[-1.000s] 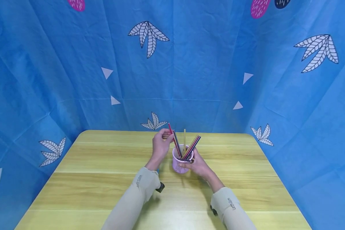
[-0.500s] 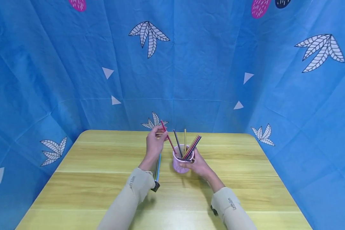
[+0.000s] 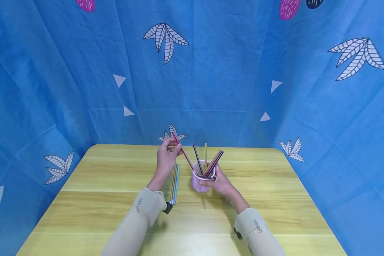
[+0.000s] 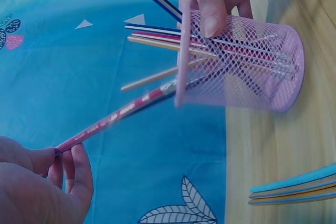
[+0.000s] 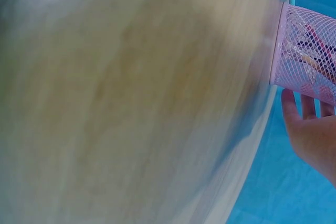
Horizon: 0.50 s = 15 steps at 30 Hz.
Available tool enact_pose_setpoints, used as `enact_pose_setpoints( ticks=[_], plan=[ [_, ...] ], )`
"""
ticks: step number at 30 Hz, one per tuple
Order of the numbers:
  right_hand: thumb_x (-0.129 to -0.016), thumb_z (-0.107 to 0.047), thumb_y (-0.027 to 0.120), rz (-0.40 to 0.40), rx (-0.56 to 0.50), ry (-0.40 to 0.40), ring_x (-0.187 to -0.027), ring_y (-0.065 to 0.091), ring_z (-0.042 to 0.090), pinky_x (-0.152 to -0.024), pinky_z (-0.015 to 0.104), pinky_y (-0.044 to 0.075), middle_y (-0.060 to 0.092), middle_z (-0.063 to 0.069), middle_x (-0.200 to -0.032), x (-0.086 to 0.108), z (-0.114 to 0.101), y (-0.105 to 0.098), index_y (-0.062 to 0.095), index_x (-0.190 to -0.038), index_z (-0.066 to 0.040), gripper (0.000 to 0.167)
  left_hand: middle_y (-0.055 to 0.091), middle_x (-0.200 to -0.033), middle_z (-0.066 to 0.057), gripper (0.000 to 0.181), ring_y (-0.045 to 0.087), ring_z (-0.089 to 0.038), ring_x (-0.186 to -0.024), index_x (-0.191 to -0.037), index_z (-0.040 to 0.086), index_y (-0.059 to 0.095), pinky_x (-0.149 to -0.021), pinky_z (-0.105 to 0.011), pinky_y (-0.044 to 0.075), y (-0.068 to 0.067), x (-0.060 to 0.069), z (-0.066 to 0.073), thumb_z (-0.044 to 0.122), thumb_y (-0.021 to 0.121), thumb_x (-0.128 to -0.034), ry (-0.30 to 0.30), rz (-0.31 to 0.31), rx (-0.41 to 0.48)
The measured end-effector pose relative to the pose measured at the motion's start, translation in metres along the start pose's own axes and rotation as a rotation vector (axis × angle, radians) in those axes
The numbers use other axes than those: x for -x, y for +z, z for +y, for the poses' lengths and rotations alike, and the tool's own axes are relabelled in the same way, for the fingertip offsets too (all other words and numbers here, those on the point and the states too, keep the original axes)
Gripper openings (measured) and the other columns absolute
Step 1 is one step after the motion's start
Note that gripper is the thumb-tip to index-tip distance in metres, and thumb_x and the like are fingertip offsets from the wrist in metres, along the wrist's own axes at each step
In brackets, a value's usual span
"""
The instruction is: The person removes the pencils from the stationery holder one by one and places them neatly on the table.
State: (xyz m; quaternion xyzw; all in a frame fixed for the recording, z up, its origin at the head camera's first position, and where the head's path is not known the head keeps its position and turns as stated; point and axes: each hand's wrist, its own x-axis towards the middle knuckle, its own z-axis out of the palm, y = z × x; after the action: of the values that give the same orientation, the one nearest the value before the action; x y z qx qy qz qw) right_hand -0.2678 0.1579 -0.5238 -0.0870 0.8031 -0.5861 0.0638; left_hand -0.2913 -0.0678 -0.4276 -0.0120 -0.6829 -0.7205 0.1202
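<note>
A pink mesh cup [image 3: 200, 185] stands on the table with several pencils [image 3: 214, 163] leaning in it. The right hand [image 3: 223, 182] grips the cup's side, its thumb near the rim [image 4: 182, 72] in the left wrist view. The left hand [image 3: 167, 158] pinches one end of a red pencil [image 3: 186, 156] between thumb and fingers. That pencil slants down to the cup, its metal-banded end at the mouth [image 4: 169, 87]. In the right wrist view the fingers [image 5: 308, 107] lie against the cup's mesh [image 5: 310, 51].
Blue and yellowish pencils [image 3: 175, 185] lie side by side on the wooden table [image 3: 99, 185], left of the cup and beside the left forearm. A blue patterned cloth [image 3: 224, 78] hangs behind the table and along both sides.
The left hand has moved left and slightly up with the red pencil, whose lower end has risen from inside the cup to its rim. More of the lying pencils shows. The right hand has stayed still.
</note>
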Motion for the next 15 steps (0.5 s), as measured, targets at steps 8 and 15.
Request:
enact_pose_setpoints(
  ticks=[8,15],
  plan=[
    [-0.081,-0.015,0.088,-0.007,-0.002,-0.003,-0.141,0.049,0.043,-0.123,0.063,0.032,0.051,0.022,-0.153,0.000,-0.001,0.000,0.032,-0.159,-0.014,0.096,0.063,-0.111,-0.014,0.021,0.064,-0.020,-0.092,-0.120,0.003,0.063,-0.092,-0.041,0.064,-0.007,0.001,0.007,-0.001,0.064,-0.0988,0.017,0.006,0.012],
    [-0.081,-0.014,0.088,0.000,-0.007,0.000,-0.141,0.049,0.044,-0.123,0.062,0.032,0.051,0.023,-0.153,0.001,-0.001,0.000,0.032,-0.159,-0.012,0.097,0.063,-0.111,-0.014,0.023,0.065,-0.020,-0.093,-0.121,0.002,0.063,-0.088,-0.031,0.065,-0.014,0.003,0.009,-0.002,0.064,-0.0989,0.019,0.006,0.012]
  ],
)
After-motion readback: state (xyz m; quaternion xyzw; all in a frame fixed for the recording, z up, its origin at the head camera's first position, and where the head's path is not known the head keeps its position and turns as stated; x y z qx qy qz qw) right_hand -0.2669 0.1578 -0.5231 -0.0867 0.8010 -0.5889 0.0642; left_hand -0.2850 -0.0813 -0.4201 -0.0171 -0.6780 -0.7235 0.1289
